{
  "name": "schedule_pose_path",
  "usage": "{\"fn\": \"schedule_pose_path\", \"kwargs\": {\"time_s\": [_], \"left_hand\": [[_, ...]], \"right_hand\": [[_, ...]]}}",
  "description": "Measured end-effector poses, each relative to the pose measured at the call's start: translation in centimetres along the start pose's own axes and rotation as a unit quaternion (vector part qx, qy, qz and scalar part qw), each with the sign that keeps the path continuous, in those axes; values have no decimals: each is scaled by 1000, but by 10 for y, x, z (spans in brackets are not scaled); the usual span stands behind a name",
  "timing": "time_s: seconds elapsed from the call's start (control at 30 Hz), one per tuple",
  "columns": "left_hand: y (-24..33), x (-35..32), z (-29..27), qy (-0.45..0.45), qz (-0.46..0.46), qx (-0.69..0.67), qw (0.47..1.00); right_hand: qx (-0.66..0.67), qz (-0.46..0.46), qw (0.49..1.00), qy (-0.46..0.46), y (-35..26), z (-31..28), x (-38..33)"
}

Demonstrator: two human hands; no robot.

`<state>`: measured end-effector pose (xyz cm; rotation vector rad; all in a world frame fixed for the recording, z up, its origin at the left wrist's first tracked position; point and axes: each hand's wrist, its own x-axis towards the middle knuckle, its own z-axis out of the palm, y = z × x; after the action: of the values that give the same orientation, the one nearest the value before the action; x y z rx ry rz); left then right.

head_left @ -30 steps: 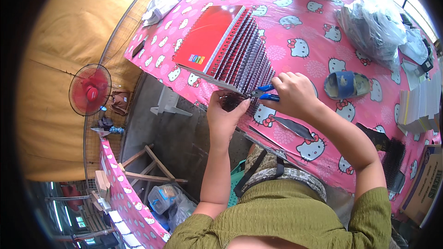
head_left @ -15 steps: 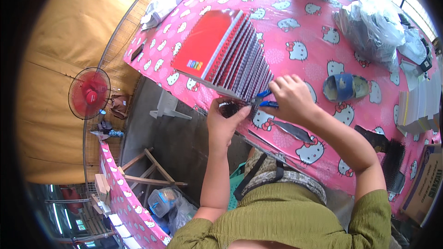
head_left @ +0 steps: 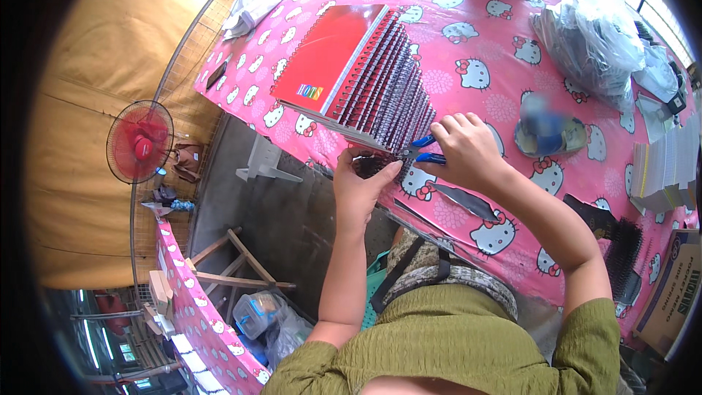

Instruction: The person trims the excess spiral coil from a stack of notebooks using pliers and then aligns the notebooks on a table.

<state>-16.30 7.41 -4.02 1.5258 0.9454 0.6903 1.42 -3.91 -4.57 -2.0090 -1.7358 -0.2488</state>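
A tall stack of red-covered spiral notebooks (head_left: 333, 58) stands at the table's near left edge, its coils facing right. My left hand (head_left: 360, 189) is closed at the stack's near lower corner, thumb and fingers around a dark wire coil (head_left: 369, 165). In my right hand (head_left: 472, 150) are blue-handled pliers (head_left: 431, 157), held from the right. Their jaws meet the coil end beside my left thumb; whether they are closed on the wire is too small to tell. A dark, flat, pointed piece (head_left: 468, 202) lies on the table below my right hand.
The pink patterned tablecloth (head_left: 504, 106) covers the table. On it are a blue and yellowish rounded object (head_left: 570, 137), partly blurred, a clear plastic bag (head_left: 592, 36), paper stacks (head_left: 665, 168) and black coils (head_left: 624, 252). A cardboard box (head_left: 669, 296) sits at right, a red fan (head_left: 141, 143) at left.
My right hand and the pliers have shifted slightly up and right, still at the coil end. My left hand keeps its grip at the stack's corner. The stack appears slightly higher in view.
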Motion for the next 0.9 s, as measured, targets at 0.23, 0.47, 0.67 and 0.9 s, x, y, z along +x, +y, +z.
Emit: {"fn": "schedule_pose_path", "kwargs": {"time_s": [0.23,0.47,0.67,0.9], "left_hand": [[-8,-1,1,-8,85,44,995],[-4,-4,-7,3,-60,0,998],[-14,-2,4,8,10,-64,998],[-12,0,-5,-5,-79,-52,996]], "right_hand": [[61,57,992,-91,-2,1,3],[32,45,997,-50,3,5,-14],[28,27,998,-52,-4,11,-5],[59,122,974,-183,-6,2,-6]]}}
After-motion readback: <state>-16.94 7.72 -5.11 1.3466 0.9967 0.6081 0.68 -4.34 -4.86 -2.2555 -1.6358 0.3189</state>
